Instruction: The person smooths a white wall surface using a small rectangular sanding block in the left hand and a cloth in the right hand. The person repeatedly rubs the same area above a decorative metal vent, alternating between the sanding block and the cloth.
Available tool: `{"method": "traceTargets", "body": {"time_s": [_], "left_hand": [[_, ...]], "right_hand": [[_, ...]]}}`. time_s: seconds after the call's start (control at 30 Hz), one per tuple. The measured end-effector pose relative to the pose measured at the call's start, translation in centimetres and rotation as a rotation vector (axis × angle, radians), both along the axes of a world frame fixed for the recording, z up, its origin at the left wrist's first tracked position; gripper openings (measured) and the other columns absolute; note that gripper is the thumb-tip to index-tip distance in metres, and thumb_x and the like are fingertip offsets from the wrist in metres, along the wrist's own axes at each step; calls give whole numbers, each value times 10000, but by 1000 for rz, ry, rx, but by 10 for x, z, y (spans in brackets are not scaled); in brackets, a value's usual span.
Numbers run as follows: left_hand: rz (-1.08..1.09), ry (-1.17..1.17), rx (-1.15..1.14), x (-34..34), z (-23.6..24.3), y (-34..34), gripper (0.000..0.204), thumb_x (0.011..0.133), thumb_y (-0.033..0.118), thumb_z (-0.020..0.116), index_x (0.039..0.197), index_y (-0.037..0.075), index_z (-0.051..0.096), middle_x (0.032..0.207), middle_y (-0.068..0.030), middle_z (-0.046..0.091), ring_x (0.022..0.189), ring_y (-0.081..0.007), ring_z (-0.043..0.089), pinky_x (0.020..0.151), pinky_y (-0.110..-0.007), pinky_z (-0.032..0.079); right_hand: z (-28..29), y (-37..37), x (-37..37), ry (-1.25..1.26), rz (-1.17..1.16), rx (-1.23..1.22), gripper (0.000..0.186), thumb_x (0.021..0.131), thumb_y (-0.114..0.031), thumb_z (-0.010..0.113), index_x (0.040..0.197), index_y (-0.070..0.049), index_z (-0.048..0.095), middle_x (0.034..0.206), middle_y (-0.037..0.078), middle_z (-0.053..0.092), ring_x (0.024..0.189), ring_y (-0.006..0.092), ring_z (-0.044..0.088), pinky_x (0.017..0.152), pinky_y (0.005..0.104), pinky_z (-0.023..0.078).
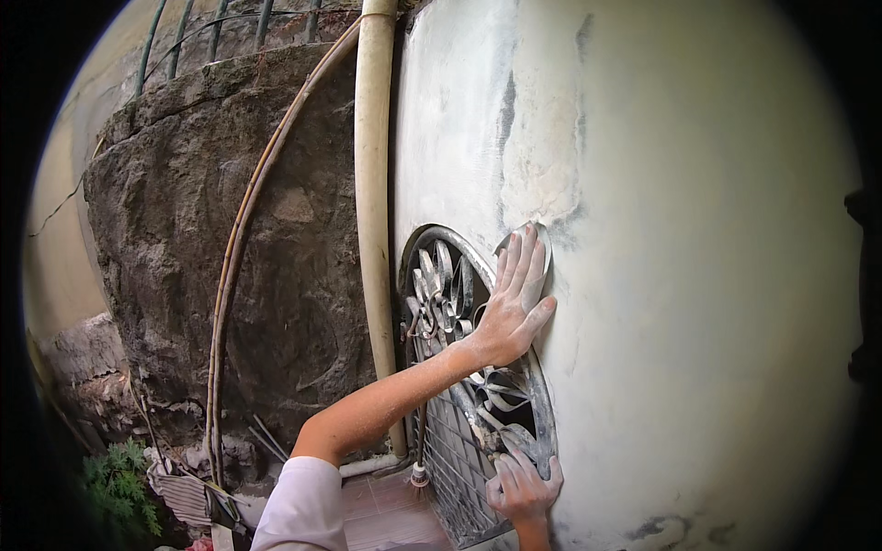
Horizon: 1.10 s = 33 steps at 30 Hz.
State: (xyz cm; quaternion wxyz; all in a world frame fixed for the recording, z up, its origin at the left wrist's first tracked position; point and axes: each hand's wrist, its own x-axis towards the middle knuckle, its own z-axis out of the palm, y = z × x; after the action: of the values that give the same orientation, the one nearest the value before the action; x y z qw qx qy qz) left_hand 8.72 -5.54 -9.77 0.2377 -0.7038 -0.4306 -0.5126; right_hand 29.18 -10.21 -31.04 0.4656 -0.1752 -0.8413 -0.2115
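Observation:
My left hand, dusted white, lies flat against the pale wall with its fingers stretched upward and thumb out to the right. Under its fingertips is a thin, curled whitish sheet that looks like sandpaper. Just left of this hand is an oval window opening with a rounded metal frame and a scrolled metal grille. Lower down, my right hand, also dusty, has its fingers curled on the bottom part of that frame. Part of the grille is hidden behind my left wrist.
A cream vertical pipe runs beside the wall's left edge. Further left stand a rough dark rock wall and a long bent thin pipe. A green plant and debris lie lower left; a tiled floor is below.

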Motion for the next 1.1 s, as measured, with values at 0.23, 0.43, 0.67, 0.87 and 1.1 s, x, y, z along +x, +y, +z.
{"method": "traceTargets", "body": {"time_s": [0.23, 0.43, 0.67, 0.87, 1.1], "left_hand": [[67, -6, 86, -16, 94, 22, 694, 1044, 404, 247, 1547, -7, 3, 1624, -202, -41, 1491, -398, -61, 1198, -496, 0], [96, 37, 278, -56, 321, 68, 701, 1036, 467, 182, 1552, 15, 35, 1623, -204, -14, 1494, -394, -4, 1204, -487, 40], [169, 150, 484, -66, 345, 87, 580, 1054, 302, 263, 1523, -32, 191, 1616, -217, 78, 1506, -331, 4, 1217, -389, 42], [65, 49, 169, -29, 129, 32, 682, 1035, 409, 269, 1562, 39, 43, 1632, -172, 18, 1500, -374, -31, 1206, -472, 11], [18, 63, -38, -4, 33, -3, 663, 1046, 356, 292, 1551, -1, 55, 1619, -223, -9, 1493, -395, -64, 1195, -506, -5]], "right_hand": [[4, -1, -1, 24, 8, -7, 152, 719, -213, 612, 839, -177, 698, 890, -73, 711, 976, 90, 669, 1052, 547, 276], [-12, 3, -4, 14, -49, 8, 154, 771, -286, 596, 859, -200, 689, 929, -62, 712, 961, 87, 673, 1002, 485, 328], [-14, 5, -5, 38, -80, 47, 151, 765, -290, 594, 857, -212, 685, 921, -80, 711, 953, 68, 675, 1016, 470, 318], [1, -2, -2, -9, -55, 7, 161, 745, -245, 617, 876, -183, 686, 926, -68, 700, 1007, 86, 657, 1046, 539, 271], [2, -5, -1, 10, -16, -49, 161, 739, -239, 624, 877, -186, 689, 915, -65, 702, 1017, 85, 653, 1074, 543, 253]]}}
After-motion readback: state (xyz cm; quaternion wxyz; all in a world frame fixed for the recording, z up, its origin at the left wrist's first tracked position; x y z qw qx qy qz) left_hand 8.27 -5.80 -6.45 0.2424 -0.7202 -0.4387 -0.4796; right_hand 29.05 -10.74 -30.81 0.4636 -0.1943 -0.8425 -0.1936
